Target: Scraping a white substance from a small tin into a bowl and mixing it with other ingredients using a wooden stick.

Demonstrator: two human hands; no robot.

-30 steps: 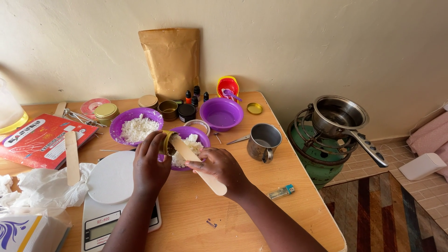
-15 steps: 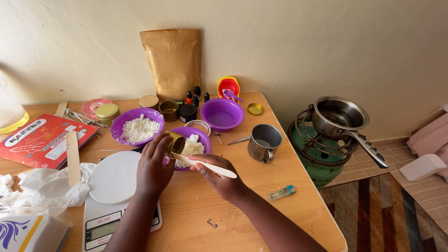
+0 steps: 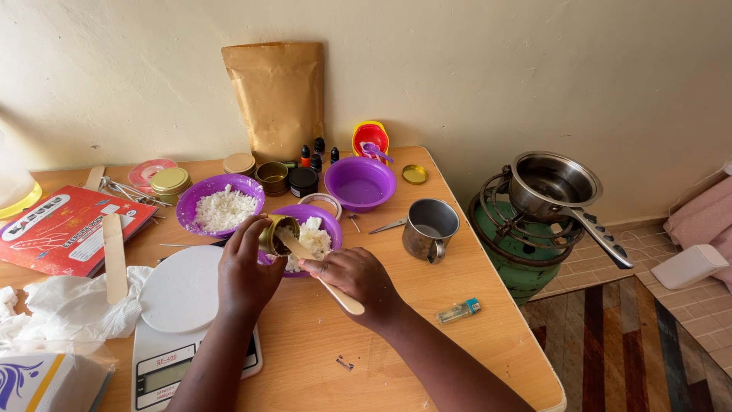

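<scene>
Head view: left hand (image 3: 245, 271) clasping tilted gold tin (image 3: 277, 233) over purple bowl (image 3: 329, 220) of white flakes, mid-tabletop toward far edge. Right hand (image 3: 357, 281) gripping wooden stick (image 3: 320, 273), tip inside tin. White scale (image 3: 181, 309) at near edge, just left of hands.

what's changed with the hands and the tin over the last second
The right hand swung the wooden stick: a second ago its free end lay low toward the table, then level, and now its tip reaches into the tin's mouth. The left hand keeps the small gold tin tilted over the purple bowl. Nothing else moved.
</scene>
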